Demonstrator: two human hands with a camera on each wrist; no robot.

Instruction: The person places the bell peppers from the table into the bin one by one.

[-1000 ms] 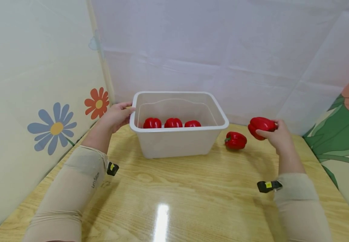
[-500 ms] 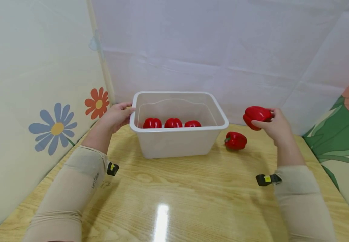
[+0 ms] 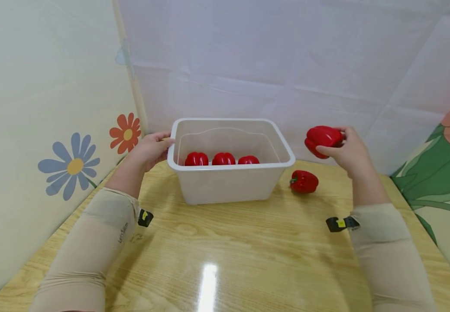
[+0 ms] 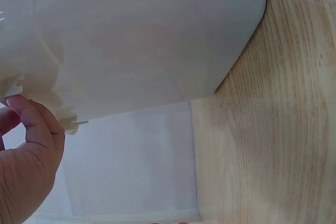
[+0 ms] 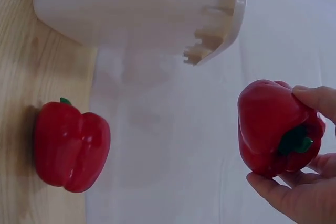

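A white plastic bin [image 3: 228, 182] stands at the back of the wooden table [image 3: 248, 251] with three red peppers [image 3: 223, 158] inside. My left hand [image 3: 151, 149] grips the bin's left rim; its thumb shows under that rim [image 4: 31, 129] in the left wrist view. My right hand [image 3: 345, 149] holds a red bell pepper [image 3: 322, 139] in the air, to the right of the bin and above its rim level. The right wrist view shows that held pepper [image 5: 275, 129] with its green stem toward the palm. Another red pepper [image 3: 304, 181] lies on the table just right of the bin [image 5: 71, 145].
Flower-print panels wall the table on the left [image 3: 69, 164] and right [image 3: 443, 173], with a white sheet [image 3: 287, 65] behind. The table's near half is bare wood with a light glare [image 3: 208, 281].
My right hand has lifted the held pepper up and to the left, toward the bin. My left hand, the bin and the pepper on the table have not moved.
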